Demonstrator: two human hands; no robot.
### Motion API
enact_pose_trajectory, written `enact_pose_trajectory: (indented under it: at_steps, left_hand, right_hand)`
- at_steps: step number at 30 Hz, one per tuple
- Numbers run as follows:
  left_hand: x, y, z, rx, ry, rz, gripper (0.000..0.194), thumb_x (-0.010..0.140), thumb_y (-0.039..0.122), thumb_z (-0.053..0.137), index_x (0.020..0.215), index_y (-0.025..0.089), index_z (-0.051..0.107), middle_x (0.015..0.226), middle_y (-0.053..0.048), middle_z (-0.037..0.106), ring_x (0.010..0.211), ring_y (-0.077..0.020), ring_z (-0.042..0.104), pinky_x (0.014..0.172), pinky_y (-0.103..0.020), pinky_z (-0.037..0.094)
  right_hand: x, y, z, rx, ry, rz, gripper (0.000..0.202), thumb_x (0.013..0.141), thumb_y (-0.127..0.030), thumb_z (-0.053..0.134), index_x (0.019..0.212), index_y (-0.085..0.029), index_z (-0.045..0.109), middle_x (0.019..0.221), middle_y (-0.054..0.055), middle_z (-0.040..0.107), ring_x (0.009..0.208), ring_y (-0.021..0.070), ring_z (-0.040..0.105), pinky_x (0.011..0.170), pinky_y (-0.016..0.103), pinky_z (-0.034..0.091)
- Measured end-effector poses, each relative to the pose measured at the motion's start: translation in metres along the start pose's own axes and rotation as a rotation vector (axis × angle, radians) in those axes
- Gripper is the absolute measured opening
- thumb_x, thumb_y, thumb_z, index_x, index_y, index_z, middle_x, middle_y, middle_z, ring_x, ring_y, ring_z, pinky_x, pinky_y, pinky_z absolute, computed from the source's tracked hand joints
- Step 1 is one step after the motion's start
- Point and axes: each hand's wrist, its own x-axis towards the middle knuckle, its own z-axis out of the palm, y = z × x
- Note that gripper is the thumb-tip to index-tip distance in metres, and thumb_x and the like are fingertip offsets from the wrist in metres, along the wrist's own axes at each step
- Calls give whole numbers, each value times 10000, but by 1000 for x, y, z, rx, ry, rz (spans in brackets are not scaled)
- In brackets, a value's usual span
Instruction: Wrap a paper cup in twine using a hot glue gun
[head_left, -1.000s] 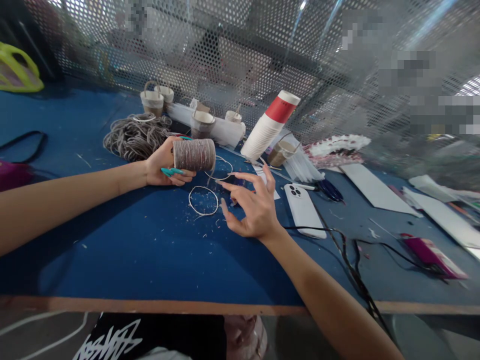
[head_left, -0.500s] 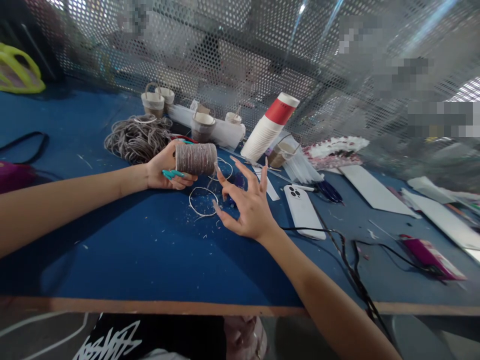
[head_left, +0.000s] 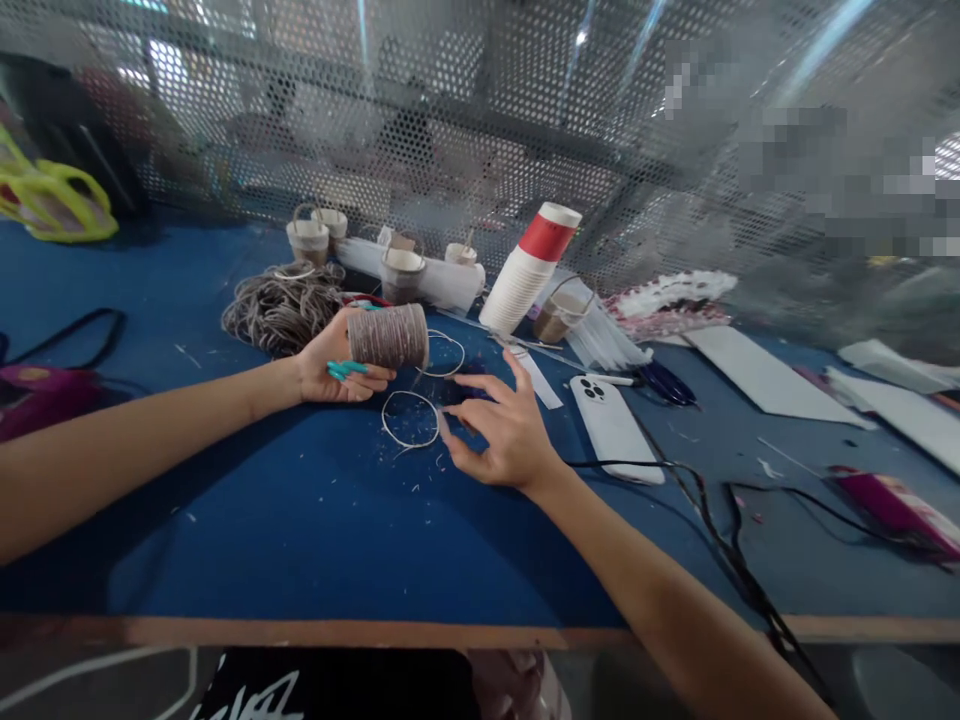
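Turquoise-nailed, gripping the yarn-wrapped cylinder (head_left: pixel 388 338) in the left hand (head_left: pixel 326 365), curling fingers and thumb around its near end and holding it tipped on its side above the blue table (head_left: pixel 300 560). Reaching in with the right hand (head_left: pixel 510 435), holding the forefinger out and bringing the thumb close to another fingertip, clear of the cylinder's free end. Curling these right fingers lower and closer together than half a second ago, and so pointing past the wrapped surface rather than at its rim. Possibly pinching a fine strand there; too blurred for telling

Just below the cylinder, beside the right thumb, showing a thin pale ring (head_left: pixel 383 417); beyond the right fingertips, showing a second ring (head_left: pixel 464 355). Past the left hand, having a heap of grey cord (head_left: pixel 281 310) lying close, with a handled small basket (head_left: pixel 403 275) standing behind the cylinder. Beyond the right hand, having a leaning stack of paper cups (head_left: pixel 517 290) and a white strip (head_left: pixel 541 382); on its outer side, having a white phone (head_left: pixel 616 430) lying flat and, farther out, a white board (head_left: pixel 776 375)
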Motion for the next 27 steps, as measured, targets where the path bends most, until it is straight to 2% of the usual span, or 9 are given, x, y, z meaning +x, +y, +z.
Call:
enact_pose_trajectory:
  at_steps: [2,4,7,9,12,15,19,22,27]
  left_hand:
    - [1,-1,1,134,29,-30,574,856,613,437,936,80,636,595,-78,600,452,-125,530,406,-195,447]
    - [3,-4,3,254,86,-19,611,860,653,429,979,93,643,629,-82,642,472,-131,557,424,-205,461]
    - [6,-14,3,361,217,76,572,858,663,496,1026,138,650,801,-105,735,617,-174,662,537,-255,528]
    - [7,-22,4,398,252,189,495,805,579,663,1062,157,656,929,-107,761,772,-189,707,658,-262,552]
    - [9,-32,8,505,206,300,549,678,431,850,1122,171,657,1051,-118,760,846,-200,720,744,-285,552]
    - [11,-39,12,579,279,398,566,653,261,883,1165,207,647,1123,-98,744,988,-239,721,843,-334,553]
    - [14,-45,12,613,330,465,595,630,248,894,1167,200,643,1141,-116,733,1043,-281,706,885,-386,553]
    - [17,-50,15,623,418,517,641,624,302,902,1191,195,623,1155,-129,721,1076,-315,688,903,-424,551]
    - [19,-54,25,625,503,601,722,618,217,900,1252,201,554,1258,-128,671,1193,-328,630,1006,-480,508]
  right_hand:
    - [-1,3,2,20,176,65,16,822,-241,607,828,-243,593,671,-21,658,786,210,691,1009,555,474]
    - [0,4,5,85,310,145,284,775,-283,682,1019,-240,542,913,51,696,893,241,690,920,519,534]
    - [1,3,11,283,264,173,781,719,-381,756,1347,-233,317,1373,187,537,1309,331,546,1053,571,473]
    - [1,-1,16,395,171,154,930,727,-401,758,1434,-241,176,1520,216,393,1446,345,405,1170,600,350]
    - [2,-9,21,436,108,159,979,757,-360,747,1469,-238,85,1592,241,285,1515,350,277,1231,614,221]
    - [1,-13,21,388,87,174,976,781,-292,727,1470,-250,37,1628,254,210,1546,350,178,1234,661,126]
    - [0,-13,18,365,22,144,954,828,-229,670,1497,-245,-10,1648,259,153,1555,338,107,1227,678,39]
    - [0,-15,17,414,-59,118,971,855,-208,638,1518,-251,-71,1660,251,122,1550,335,117,1232,666,65]
    - [-1,-18,17,480,-93,96,991,871,-200,615,1531,-266,-121,1666,229,124,1551,324,111,1236,659,113]
